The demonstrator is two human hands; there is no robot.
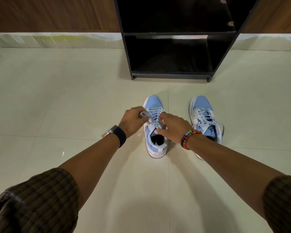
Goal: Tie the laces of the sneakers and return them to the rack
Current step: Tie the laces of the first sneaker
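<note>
Wide bare floor (57, 101) on every side of two blue sneakers, toes toward a black rack (173, 52) standing against the wall just beyond them, its lower shelves dark and open. Left sneaker (154, 105) standing on a tile seam, well apart from the right sneaker (200, 106), with clear tile between. Heel of the right sneaker cut off behind the right forearm; its loose lace (222, 130) trailing to the outer side. Rack top out of frame, interior too dark to make out. Left hand (133, 121) closed, pinching a lace loop (144, 114) above the left sneaker's tongue. Right hand (172, 126) half curled over the same sneaker's laces, fingertips (161, 122) touching them; grip there hard to tell.
</note>
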